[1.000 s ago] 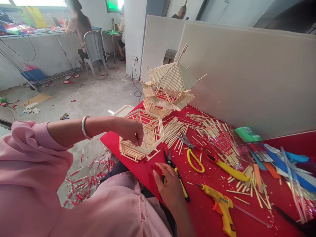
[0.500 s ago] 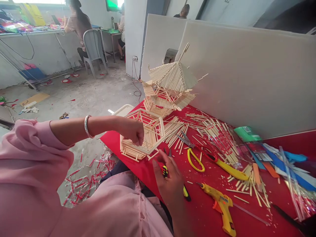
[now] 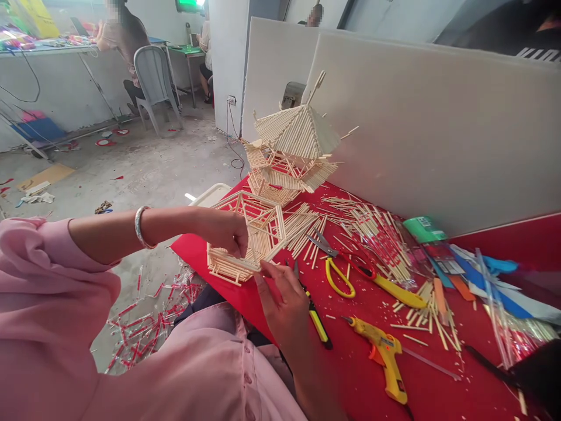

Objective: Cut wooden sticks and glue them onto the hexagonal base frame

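A six-sided frame of thin wooden sticks [image 3: 280, 225] lies at the left edge of the red table, with layered sticks in its base. My left hand [image 3: 225, 231], a silver bangle on its wrist, reaches over it with curled fingers closed at its near rail; the fingertips are partly hidden. At the frame's near right corner, my right hand [image 3: 284, 295] pinches a stick end between thumb and forefinger. A black-and-yellow cutting tool [image 3: 319, 324] lies just right of that hand. Behind the frame stands a stick-built pagoda model [image 3: 293, 143] with a sloped roof.
Loose sticks [image 3: 302, 228] lie beside the frame. Scissors with yellow handles [image 3: 339, 278], a yellow glue gun [image 3: 381, 354] and bundled sticks [image 3: 385, 240] occupy the table's right. A white panel [image 3: 421, 134] borders the back. Red-and-clear scraps [image 3: 140, 321] litter the floor; people sit far left.
My right hand has moved up and left to the frame's corner, its thumb and forefinger drawing together there. My left hand stays over the frame. The view has shifted slightly.
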A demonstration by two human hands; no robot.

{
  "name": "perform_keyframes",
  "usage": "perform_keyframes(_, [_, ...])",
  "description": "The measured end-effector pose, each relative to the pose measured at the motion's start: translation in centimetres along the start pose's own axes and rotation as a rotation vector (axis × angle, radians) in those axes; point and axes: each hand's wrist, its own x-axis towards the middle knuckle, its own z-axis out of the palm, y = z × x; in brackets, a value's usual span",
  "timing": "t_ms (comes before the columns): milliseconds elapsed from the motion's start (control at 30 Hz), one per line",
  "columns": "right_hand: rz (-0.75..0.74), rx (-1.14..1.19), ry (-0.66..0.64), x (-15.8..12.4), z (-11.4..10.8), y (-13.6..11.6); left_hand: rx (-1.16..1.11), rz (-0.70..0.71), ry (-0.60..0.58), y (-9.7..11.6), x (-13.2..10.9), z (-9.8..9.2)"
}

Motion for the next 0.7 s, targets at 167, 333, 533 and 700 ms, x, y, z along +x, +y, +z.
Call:
perform_keyframes(167, [0.018, -0.008, -0.015, 0.2, 0.0, 0.0, -0.004, -0.008, 0.014, 0.2, -0.1, -0.1])
perform_keyframes(333, [0.036, -0.061, 0.016, -0.9, -0.4, 0.2, 0.021, -0.022, 0.001, 0.5, -0.4, -0.1])
perform_keyframes(533, [0.225, -0.455, 0.178, -5.4, -5.0, 4.9, 0.088, -0.033, 0.016, 0.3, -0.3, -0.2])
perform_keyframes(700, [0.775, -1.024, 0.148, -10.8, -12.2, 9.7, 0.117, -0.054, -0.017, 0.3, 0.3, -0.7])
